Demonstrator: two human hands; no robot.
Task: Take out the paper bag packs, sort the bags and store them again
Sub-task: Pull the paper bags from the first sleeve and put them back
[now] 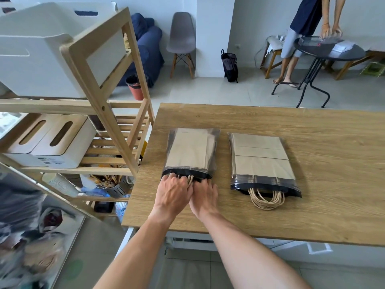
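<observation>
Two packs of brown paper bags in clear plastic sleeves lie flat on the wooden table (pixel 312 205). The left pack (pixel 190 152) has its dark open mouth toward me. My left hand (pixel 173 193) reaches into that mouth, its fingers curled around the twine handles. Beside it, my right hand (pixel 205 196) presses against the same opening, fingertips at the black rim. The right pack (pixel 261 161) lies untouched, its twine handles (pixel 266 200) sticking out of its near end.
A wooden shelf rack (pixel 104 97) stands left of the table with white boxes (pixel 41 55), tissue boxes and a metal utensil holder (pixel 117 187). Beyond the table are a grey chair (pixel 182 38), a black bag and a person bent over a round black table (pixel 329 49).
</observation>
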